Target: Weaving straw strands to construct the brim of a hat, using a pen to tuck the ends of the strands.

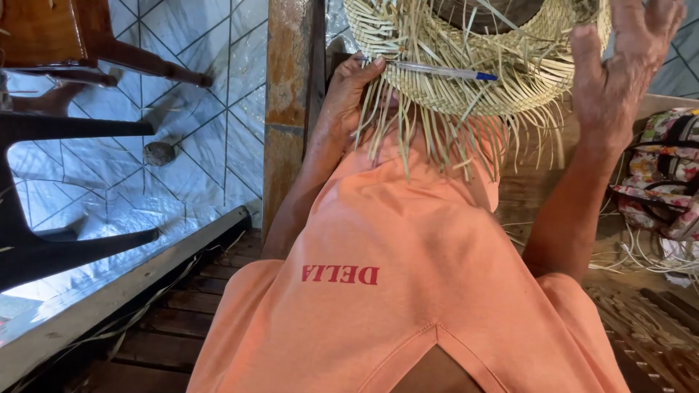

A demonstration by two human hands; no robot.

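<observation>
Woven straw basket [466, 65]: pale tan, plaited pattern. Pen [444, 71]: clear barrel, blue cap. Shirt [408, 291]: orange, red lettering. Bag [666, 171]: multicoloured floral print. Floor tiles [189, 131]: white, dark diagonal lines.

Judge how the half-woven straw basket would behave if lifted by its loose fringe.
The straw basket probably feels light, being thin woven strips. Its fringe hangs limp, so it would likely bend. The woven wall looks firmer where the left hand and right hand steady it.
</observation>
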